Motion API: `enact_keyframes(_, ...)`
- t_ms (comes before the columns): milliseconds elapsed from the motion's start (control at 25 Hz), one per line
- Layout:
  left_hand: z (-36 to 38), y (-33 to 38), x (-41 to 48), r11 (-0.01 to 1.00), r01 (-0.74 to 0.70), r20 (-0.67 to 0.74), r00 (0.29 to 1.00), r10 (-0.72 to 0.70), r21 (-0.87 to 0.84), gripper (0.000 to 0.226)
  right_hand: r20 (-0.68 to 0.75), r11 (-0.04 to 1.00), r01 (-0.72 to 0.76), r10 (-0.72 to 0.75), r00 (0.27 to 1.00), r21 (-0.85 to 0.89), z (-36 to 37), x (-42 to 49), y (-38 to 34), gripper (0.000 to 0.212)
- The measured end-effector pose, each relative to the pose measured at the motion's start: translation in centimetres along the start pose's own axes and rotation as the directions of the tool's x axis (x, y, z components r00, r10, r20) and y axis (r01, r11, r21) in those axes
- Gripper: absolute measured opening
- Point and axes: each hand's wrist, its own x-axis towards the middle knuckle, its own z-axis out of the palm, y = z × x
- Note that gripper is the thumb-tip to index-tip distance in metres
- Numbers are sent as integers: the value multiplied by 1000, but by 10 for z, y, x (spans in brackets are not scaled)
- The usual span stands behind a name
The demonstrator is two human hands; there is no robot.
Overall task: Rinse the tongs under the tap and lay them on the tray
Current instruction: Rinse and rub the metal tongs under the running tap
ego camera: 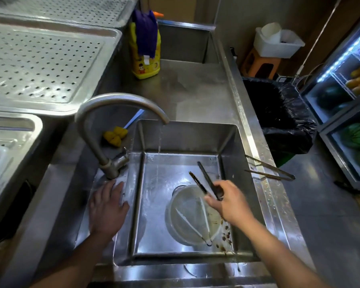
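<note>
The right hand (229,201) grips dark slim tongs (204,179) in clenched fingers above the steel sink (229,142), tips splayed toward the thin tap (121,102) stream. The left hand (107,208) lies flat, fingers released, on the wet surface (187,90) beside the basin edge. Beyond its fingertips sits the perforated metal tray (40,65), bare and roomy.

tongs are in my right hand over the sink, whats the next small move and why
Probably carry the tongs up and left into the water stream. The right hand holds them beside the running water, their tips not under it.

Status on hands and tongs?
Right hand gripping dark tongs over sink, beside the stream. Left hand flat by tap. Nothing blocking.
</note>
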Motion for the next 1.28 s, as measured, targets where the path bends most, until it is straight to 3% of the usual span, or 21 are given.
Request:
enact_keyframes(120,-10,5,2,988,65,35,998,-61,-139,58,85,926,-126,102,991,355,25,-2,-38,20)
enact_keyframes(200,-24,24,1,924,129,79,991,-107,-360,47,161,836,-168,96,982,522,39,-6,-54,14)
enact_keyframes(240,-32,39,-2,804,197,140,980,-142,-561,39,201,770,-206,103,974,603,44,-8,-61,14)
enact_keyframes(280,-42,57,-7,601,298,250,954,-165,-741,33,237,693,-254,123,964,675,48,-11,-67,15)
enact_keyframes(360,-57,89,-20,225,470,474,880,-37,-854,32,286,564,-318,148,947,762,52,-13,-82,22)
enact_keyframes(400,-61,100,-24,168,508,524,849,72,-845,36,308,516,-336,144,941,788,52,-12,-88,24)
enact_keyframes(480,-67,114,-31,248,484,533,823,194,-839,42,362,467,-365,100,927,805,51,-9,-97,22)
enact_keyframes(600,-65,121,-29,334,386,449,883,137,-860,46,411,591,-353,40,911,725,45,0,-101,19)
enact_keyframes(720,-66,115,-24,396,334,389,919,66,-855,29,257,658,-263,107,960,706,42,23,-100,27)
enact_keyframes(880,-65,111,-32,468,317,392,917,70,-825,21,146,579,-190,121,982,793,42,53,-101,34)
enact_keyframes(960,-61,115,-34,413,393,436,900,9,-821,16,146,619,-152,61,987,771,51,53,-101,22)
enact_keyframes(1040,-57,118,-33,357,477,491,869,-56,-803,16,168,591,-150,25,985,792,61,47,-99,6)
enact_keyframes(1160,-56,122,-33,267,550,552,831,-74,-792,22,203,563,-175,14,979,808,63,51,-97,5)
enact_keyframes(1280,-54,124,-34,208,591,591,804,-67,-779,29,228,568,-218,56,972,794,62,62,-99,25)
